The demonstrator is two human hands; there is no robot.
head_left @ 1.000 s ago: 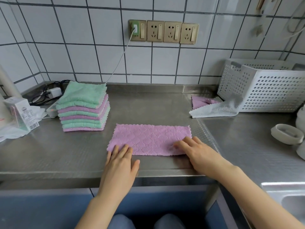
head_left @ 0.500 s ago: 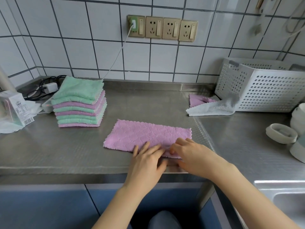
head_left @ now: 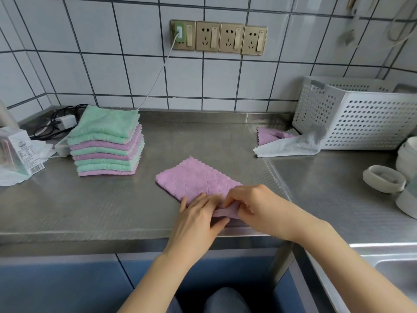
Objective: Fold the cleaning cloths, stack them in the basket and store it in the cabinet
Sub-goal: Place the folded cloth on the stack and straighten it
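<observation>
Head view looks down on a steel bench point(head_left: 94, 213) against a white tiled wall. A pink cloth point(head_left: 194, 179), folded to roughly a square, lies near the front edge of the bench, and both hands meet at its near right corner. The left hand point(head_left: 198, 219) lies on the near edge with fingers fairly straight and the thumb tucked under the cloth, pinching it. The right hand point(head_left: 255, 206) has its fingers curled, gripping a raised fold of the same cloth. To the left, further back, stands a stack of folded cloths point(head_left: 106, 143), green and pink layers alternating, a green one on top. At the right rear sits a white perforated basket point(head_left: 361, 118), and just beside its left wall lie two unfolded cloths: a white cloth point(head_left: 288, 147) partly covering another pink one point(head_left: 268, 135). A white charger point(head_left: 65, 122) with dark cables sits behind the stack, its lead running up to a row of wall sockets point(head_left: 218, 37).
</observation>
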